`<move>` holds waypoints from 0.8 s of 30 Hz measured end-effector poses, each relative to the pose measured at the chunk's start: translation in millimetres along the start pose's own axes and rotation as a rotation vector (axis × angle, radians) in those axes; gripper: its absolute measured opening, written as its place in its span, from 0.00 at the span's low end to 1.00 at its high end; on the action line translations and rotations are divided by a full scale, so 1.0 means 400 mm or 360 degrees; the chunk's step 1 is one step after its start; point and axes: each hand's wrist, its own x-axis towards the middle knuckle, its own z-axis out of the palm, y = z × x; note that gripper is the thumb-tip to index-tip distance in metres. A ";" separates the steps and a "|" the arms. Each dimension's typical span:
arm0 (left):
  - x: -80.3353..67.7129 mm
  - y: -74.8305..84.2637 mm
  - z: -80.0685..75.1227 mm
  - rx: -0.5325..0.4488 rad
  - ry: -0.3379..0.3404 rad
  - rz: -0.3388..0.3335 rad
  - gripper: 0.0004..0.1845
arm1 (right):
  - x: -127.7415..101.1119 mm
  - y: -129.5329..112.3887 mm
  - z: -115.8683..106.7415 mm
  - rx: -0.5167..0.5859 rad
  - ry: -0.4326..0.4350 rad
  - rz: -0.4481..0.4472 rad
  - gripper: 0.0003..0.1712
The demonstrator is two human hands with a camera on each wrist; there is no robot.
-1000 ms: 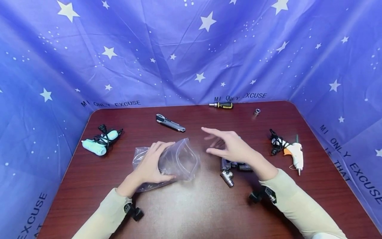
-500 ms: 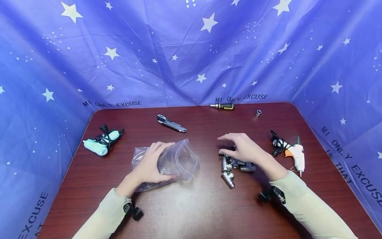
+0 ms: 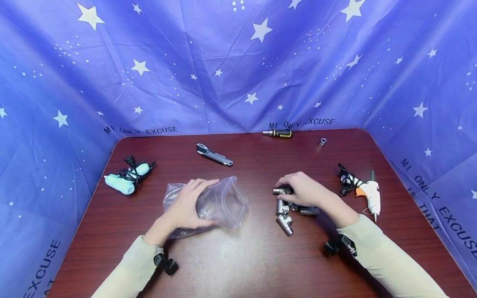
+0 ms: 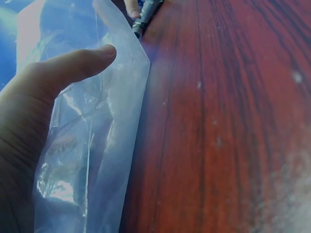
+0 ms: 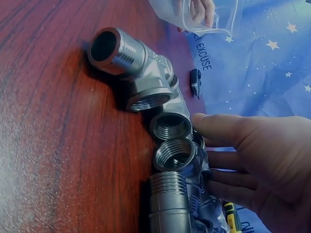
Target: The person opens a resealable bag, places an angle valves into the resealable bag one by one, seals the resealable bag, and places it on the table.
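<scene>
My left hand [image 3: 186,207] holds a clear zip-seal plastic bag [image 3: 232,203] lying on its side, thumb along the near edge and fingers over the top. The bag's mouth gapes toward the right. In the left wrist view, the thumb [image 4: 82,65] presses on the plastic. My right hand [image 3: 303,190] is down at a cluster of metal threaded pipe fittings [image 3: 285,225]. In the right wrist view, its thumb tip [image 5: 201,125] is right at one fitting [image 5: 171,125], and the other fingers extend fairly straight behind the cluster, their tips partly hidden.
A utility knife [image 3: 214,155] lies beyond the bag. Along the back are a screwdriver [image 3: 280,133] and a small metal socket-like piece [image 3: 322,142]. A white glue gun [image 3: 370,194] lies right, a pale blue corded tool [image 3: 120,183] left. Starry cloth [image 3: 231,62] surrounds the table.
My right hand has moved from near the bag's mouth rightward and down to the pipe fittings, its fingers bending closer around them. My left hand stays on the bag.
</scene>
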 end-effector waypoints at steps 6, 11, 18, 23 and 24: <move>-0.003 -0.004 0.004 -0.0028 -0.0037 -0.0029 0.63 | 0.000 -0.007 -0.004 0.0000 -0.0075 0.0014 0.14; -0.005 -0.007 0.005 -0.0048 -0.0083 -0.0074 0.62 | 0.004 -0.010 -0.007 0.0019 -0.0091 0.0039 0.17; -0.005 -0.004 0.001 -0.0033 -0.0086 -0.0077 0.61 | 0.012 -0.012 -0.011 0.0067 0.0005 0.0051 0.16; -0.005 -0.004 0.001 -0.0026 -0.0082 -0.0068 0.61 | 0.014 -0.015 -0.012 0.0098 0.0070 0.0063 0.09; -0.006 -0.004 0.001 -0.0022 -0.0082 -0.0069 0.61 | 0.015 -0.016 -0.013 0.0100 0.0088 0.0063 0.09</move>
